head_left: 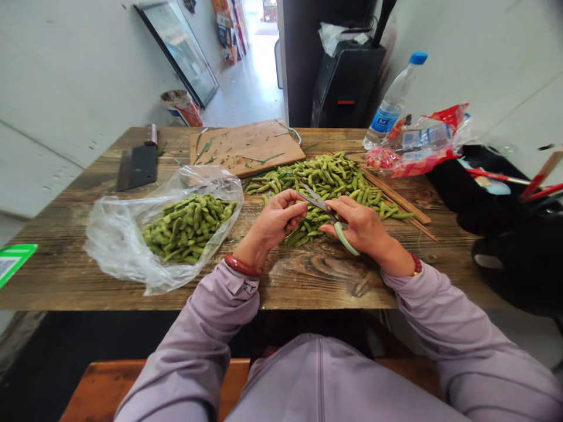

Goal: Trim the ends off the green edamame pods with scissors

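My right hand (pixel 363 225) is closed around a pair of scissors (pixel 341 234) with pale green handles. The blades are parted and point left, toward the fingertips of my left hand (pixel 281 218). Those fingers are pinched together; what they hold, if anything, is too small to make out. Beneath and beyond both hands lies a loose heap of green edamame pods (pixel 328 173), spread over the wooden table (pixel 303 281). To the left, an open clear plastic bag (pixel 116 234) holds a pile of edamame pods (pixel 189 228).
A cutting board (pixel 250 143) with green scraps lies behind the heap, with a cleaver (pixel 138 167) to its left. Chopsticks (pixel 396 196) lie right of the pods. Farther right are a water bottle (pixel 391 105), a red-and-clear plastic package (pixel 417 143) and a black holder (pixel 453 181).
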Available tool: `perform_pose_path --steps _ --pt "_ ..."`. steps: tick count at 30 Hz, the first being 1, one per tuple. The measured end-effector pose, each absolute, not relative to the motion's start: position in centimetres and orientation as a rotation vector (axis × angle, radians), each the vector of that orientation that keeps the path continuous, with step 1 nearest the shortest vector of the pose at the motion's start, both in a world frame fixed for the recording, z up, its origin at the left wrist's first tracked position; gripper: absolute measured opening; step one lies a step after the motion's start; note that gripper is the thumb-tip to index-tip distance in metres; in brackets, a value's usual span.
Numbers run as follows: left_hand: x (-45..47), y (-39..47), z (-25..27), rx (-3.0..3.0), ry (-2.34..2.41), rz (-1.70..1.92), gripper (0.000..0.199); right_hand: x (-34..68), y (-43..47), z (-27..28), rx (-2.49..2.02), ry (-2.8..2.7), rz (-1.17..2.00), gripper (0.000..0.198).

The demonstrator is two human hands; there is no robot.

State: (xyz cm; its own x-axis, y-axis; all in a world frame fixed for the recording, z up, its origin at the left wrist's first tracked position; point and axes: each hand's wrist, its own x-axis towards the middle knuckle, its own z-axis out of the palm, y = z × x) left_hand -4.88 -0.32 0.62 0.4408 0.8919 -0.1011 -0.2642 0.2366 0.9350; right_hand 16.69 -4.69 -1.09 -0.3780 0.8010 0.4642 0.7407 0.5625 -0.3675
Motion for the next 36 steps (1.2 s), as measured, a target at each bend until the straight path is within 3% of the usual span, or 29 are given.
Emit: perform_pose_path --steps 15,24,27,36 --pt "-6.1 1.5 0.9 0.788 0.836 1.004 0.021 17.3 -3.9 -1.9 -1.3 -2.077 0.039 0.039" --pt "-4.8 2.4 -1.9 1.745 1.218 0.953 0.004 17.2 -3.9 -1.9 -1.308 -2.093 0.043 0.041" --pt "-4.5 2.6 -2.6 2.0 1.278 0.834 0.007 17.2 -4.0 -1.8 -1.303 -2.103 0.043 0.04" --pt "-4.5 2.5 -2.4 1.962 1.274 0.849 0.009 17.1 -4.0 -1.7 -1.285 -2.111 0.022 0.036"
